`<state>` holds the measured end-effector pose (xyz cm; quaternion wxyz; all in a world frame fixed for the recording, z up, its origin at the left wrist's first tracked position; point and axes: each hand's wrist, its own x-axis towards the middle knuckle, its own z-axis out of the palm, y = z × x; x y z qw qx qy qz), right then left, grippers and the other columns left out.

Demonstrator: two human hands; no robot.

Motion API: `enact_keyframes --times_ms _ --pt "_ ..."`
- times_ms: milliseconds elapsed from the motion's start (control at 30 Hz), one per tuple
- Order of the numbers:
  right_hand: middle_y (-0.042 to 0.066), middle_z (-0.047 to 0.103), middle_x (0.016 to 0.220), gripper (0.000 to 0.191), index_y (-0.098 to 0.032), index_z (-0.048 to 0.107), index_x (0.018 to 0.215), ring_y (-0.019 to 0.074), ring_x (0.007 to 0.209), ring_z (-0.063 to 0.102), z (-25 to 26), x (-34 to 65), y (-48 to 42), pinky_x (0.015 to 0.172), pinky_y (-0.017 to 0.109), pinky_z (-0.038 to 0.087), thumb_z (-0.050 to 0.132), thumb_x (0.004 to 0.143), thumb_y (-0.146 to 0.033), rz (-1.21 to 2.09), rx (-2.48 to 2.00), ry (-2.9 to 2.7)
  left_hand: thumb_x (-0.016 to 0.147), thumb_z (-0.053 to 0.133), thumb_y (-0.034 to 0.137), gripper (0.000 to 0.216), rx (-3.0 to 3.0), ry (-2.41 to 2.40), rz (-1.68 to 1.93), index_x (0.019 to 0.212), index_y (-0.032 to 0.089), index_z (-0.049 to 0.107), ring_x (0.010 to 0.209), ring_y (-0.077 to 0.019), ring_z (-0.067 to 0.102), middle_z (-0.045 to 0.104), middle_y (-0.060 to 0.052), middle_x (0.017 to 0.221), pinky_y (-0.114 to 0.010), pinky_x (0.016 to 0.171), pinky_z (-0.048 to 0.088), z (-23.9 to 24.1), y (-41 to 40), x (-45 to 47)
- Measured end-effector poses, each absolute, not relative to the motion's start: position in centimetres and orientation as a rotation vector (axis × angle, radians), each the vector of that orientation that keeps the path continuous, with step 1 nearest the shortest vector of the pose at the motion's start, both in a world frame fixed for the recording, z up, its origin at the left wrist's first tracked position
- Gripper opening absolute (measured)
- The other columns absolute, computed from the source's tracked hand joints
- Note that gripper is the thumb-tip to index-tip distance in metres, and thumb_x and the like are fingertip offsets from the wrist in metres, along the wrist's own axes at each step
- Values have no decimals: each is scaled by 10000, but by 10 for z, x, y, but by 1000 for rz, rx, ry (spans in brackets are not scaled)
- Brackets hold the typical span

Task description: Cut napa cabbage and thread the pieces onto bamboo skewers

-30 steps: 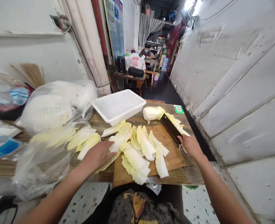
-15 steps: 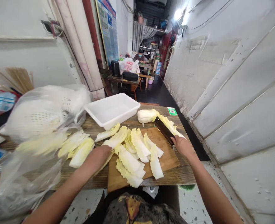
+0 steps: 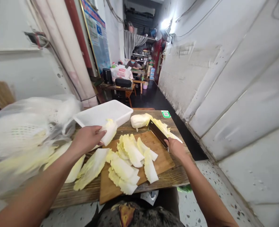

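Observation:
My left hand [image 3: 89, 137] pinches a cabbage leaf [image 3: 110, 131], raised in front of the white plastic tub [image 3: 127, 116]. The handle of a dark cleaver [image 3: 157, 132] is in my right hand [image 3: 175, 146]; its blade points away to the upper left, beside more cabbage leaves [image 3: 164, 126]. Several pale yellow-white cabbage leaves [image 3: 122, 167] lie overlapping on the wooden cutting board [image 3: 164, 159]. One more leaf [image 3: 92, 167] rests at the board's left edge. A cabbage piece [image 3: 139, 120] sits beyond the board.
Clear plastic bags [image 3: 32, 116] with a white perforated basket inside crowd the left of the wooden table [image 3: 73, 197]. A green code card [image 3: 166, 114] lies at the far right corner. Farther back, a person [image 3: 132, 62] sits at another table.
My left hand has moved from the board's left edge up toward the tub, lifting a leaf. Another leaf now lies left of the board. My right hand keeps hold of the cleaver. The view has shifted.

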<state>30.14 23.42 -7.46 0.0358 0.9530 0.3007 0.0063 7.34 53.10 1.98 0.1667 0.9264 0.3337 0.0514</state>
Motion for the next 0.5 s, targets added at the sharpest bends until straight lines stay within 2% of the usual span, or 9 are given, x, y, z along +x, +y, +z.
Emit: enact_keyframes --times_ms 67,167,233,500 --pt "146 745 969 400 -149 655 1053 245 887 722 -73 298 234 711 280 463 349 1047 -406 2 2947 905 943 464 387 315 2717 877 92 801 159 628 719 -184 675 652 13 625 -266 647 445 24 516 108" --pt "144 745 967 395 -152 653 1069 243 897 722 -73 295 234 728 284 474 355 1044 -410 -27 2978 879 939 568 394 279 2855 739 75 1037 144 645 935 -213 656 690 -63 1010 -413 846 526 21 487 164" --pt "146 744 968 395 -152 652 1070 243 900 722 -73 294 234 731 287 478 353 1045 -410 -36 3002 865 932 598 373 311 2924 620 27 1152 154 616 1017 -229 642 650 -89 1168 -449 879 542 13 462 198" --pt "120 748 939 400 -168 633 1046 230 865 726 -65 281 229 688 272 474 310 1055 -405 33 3106 821 920 625 349 354 3053 238 -259 1212 151 592 1028 -237 644 629 -108 1212 -442 862 562 -41 394 274"
